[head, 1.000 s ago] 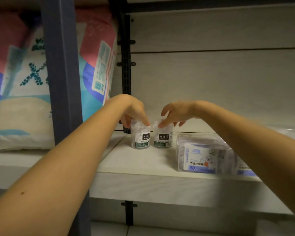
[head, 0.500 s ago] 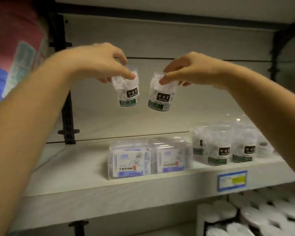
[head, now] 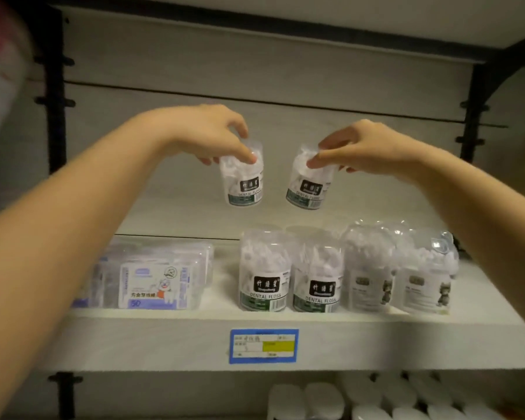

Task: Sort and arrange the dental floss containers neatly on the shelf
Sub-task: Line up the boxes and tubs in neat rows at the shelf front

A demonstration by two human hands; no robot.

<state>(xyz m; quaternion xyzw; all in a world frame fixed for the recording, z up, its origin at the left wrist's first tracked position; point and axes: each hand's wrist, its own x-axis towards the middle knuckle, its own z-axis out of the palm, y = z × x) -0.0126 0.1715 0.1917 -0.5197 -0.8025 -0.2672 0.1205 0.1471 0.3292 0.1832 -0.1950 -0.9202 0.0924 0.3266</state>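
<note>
Seen from the head camera, the left hand (head: 206, 137) pinches the top of the left jar (head: 243, 183) of dental floss and the right hand (head: 367, 147) pinches the top of the right jar (head: 308, 186). The 2 are held in the air, near each other but apart, the right one tilted. Below them on the shelf (head: 194, 338) stand 2 black-label jars (head: 265, 277) side by side, with 2 bear-label jars (head: 370, 274) just to their right, flat floss boxes (head: 152, 274) to their left, and a blue price tag (head: 263, 346) on the front edge.
</note>
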